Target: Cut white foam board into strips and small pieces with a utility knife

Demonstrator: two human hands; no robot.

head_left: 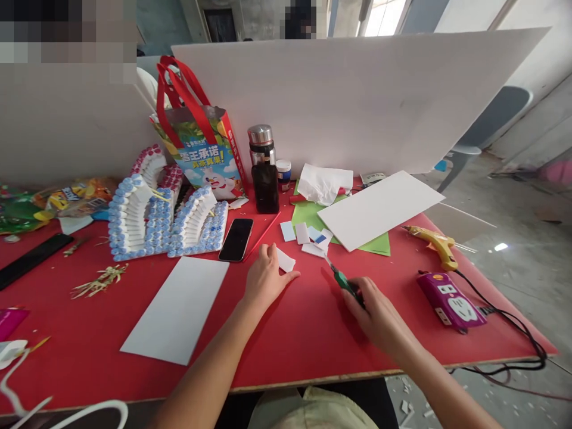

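Note:
My right hand (pixel 370 304) is closed around a green-handled craft knife (pixel 340 279), its blade pointing away toward a small pile of cards. My left hand (pixel 268 275) rests on the table with thumb and fingers spread apart. Between them lies a small white card piece (pixel 286 261), partly covered by the fingers. Small white and pale blue card pieces (pixel 302 232) lie loosely together just beyond the blade tip. To the left of my left forearm is a larger white board sheet (pixel 179 310), flat on the red table (pixel 295 351).
A black phone (pixel 236 239), red pencil (pixel 263 235) and dark bottle (pixel 264 185) stand or lie ahead. Blue-and-white cotton-swab-like structures (pixel 138 220) are left. White board (pixel 379 208) overlaps green paper (pixel 378 245). A yellow glue gun (pixel 435 241) and purple power strip (pixel 451 302) lie right.

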